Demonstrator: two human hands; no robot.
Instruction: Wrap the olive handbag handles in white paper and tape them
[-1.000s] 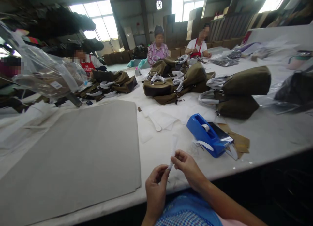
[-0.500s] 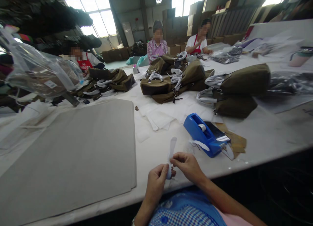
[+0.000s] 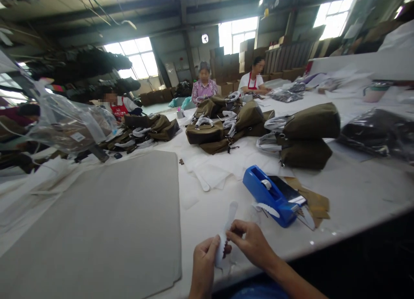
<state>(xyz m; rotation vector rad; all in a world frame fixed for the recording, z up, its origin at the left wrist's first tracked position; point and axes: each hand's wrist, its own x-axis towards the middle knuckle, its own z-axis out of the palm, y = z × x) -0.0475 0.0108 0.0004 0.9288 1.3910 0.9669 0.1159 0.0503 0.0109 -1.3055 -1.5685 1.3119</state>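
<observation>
A thin white strip (image 3: 231,213) with a scalloped edge is pinched between my two hands near the table's front edge. My left hand (image 3: 204,261) grips its lower part, thumb on top. Closed fingertips of my right hand (image 3: 250,243) hold the strip's right side, higher up. Small brown bits show beside the scalloped edge, too small to name. Just beyond my right hand stands a blue tape dispenser (image 3: 270,195), with another scalloped white strip (image 3: 269,210) leaning against its near side.
Olive bags (image 3: 312,122) with wrapped handles lie across the table. A large grey sheet (image 3: 129,221) covers the left side. Brown paper pieces (image 3: 318,203) lie right of the dispenser. A clear plastic bag (image 3: 77,122) is at far left. Several people sit across the table.
The head view has tilted up, so the table and my hands appear lower. The strip has turned slightly between my fingers, showing more of its scalloped edge.
</observation>
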